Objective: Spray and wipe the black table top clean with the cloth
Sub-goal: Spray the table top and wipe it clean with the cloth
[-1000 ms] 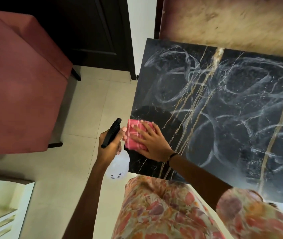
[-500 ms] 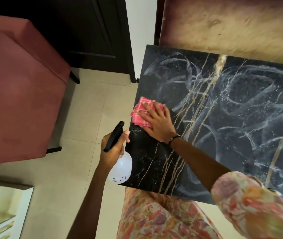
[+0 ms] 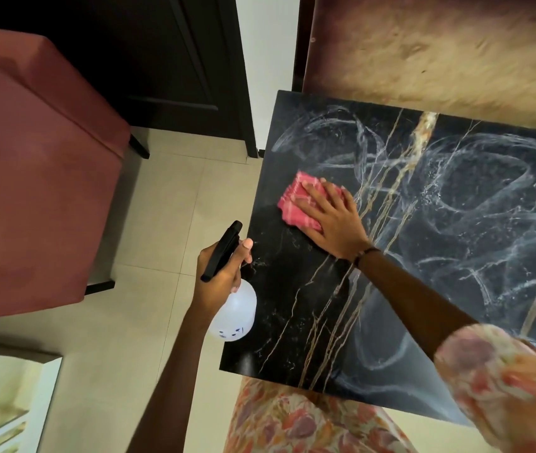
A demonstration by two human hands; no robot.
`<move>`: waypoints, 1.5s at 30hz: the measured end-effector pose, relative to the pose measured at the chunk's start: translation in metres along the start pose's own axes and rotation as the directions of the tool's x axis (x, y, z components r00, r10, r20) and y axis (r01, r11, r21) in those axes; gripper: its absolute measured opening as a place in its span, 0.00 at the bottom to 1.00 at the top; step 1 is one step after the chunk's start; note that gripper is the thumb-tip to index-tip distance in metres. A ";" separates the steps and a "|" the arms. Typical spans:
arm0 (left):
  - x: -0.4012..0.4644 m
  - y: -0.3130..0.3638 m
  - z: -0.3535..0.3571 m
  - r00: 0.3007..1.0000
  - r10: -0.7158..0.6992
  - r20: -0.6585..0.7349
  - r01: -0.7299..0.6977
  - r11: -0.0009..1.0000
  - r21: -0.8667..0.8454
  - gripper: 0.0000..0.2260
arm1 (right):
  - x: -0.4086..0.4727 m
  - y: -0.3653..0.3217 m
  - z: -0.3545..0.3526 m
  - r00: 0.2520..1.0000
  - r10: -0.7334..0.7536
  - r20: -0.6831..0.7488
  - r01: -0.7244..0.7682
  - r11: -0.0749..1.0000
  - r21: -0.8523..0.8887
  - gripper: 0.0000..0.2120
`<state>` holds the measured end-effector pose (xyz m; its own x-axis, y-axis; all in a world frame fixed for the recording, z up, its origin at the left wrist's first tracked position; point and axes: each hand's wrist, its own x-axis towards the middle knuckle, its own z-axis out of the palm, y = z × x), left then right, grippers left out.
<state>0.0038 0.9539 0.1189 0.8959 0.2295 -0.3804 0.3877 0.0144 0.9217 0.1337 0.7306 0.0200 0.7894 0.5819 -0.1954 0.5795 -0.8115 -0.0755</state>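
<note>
The black marble-patterned table top (image 3: 456, 243) fills the right half of the view, streaked with whitish swirls of foam; its near-left part looks dark and free of swirls. A folded pink checked cloth (image 3: 292, 204) lies near the table's left edge. My right hand (image 3: 328, 220) presses flat on the cloth with straight fingers. My left hand (image 3: 219, 276) grips a white spray bottle (image 3: 235, 312) with a black trigger head, held just off the table's left edge above the floor.
A red upholstered chair (image 3: 31, 178) stands to the left on the beige tiled floor (image 3: 148, 223). A dark door (image 3: 168, 60) is behind it. A brown textured wall (image 3: 440, 50) borders the table's far side. A glass-topped piece (image 3: 1, 403) sits at bottom left.
My right hand has slid the cloth away from me along the table's left edge, leaving a dark wiped patch near the corner. The left hand keeps holding the bottle beside the table.
</note>
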 end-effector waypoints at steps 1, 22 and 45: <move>0.002 0.001 0.001 1.000 0.000 -0.003 0.000 1.000 0.001 0.15 | 0.019 -0.009 -0.003 0.999 0.035 -0.012 -0.035 0.999 0.015 0.28; 0.060 0.029 0.050 0.994 0.096 0.051 -0.095 0.995 -0.025 0.13 | 0.093 -0.015 -0.016 0.995 0.094 -0.030 -0.092 0.994 0.051 0.29; 0.080 0.016 0.058 0.990 0.140 -0.008 -0.140 0.990 -0.001 0.10 | 0.097 0.036 -0.006 0.984 -0.164 -0.073 0.162 0.986 -0.027 0.29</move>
<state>0.0943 0.9157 0.0993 0.9396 0.2368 -0.2472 0.2583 -0.0166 0.9659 0.2327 0.7584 0.0043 0.6963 0.7095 -0.1082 0.7053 -0.7044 -0.0796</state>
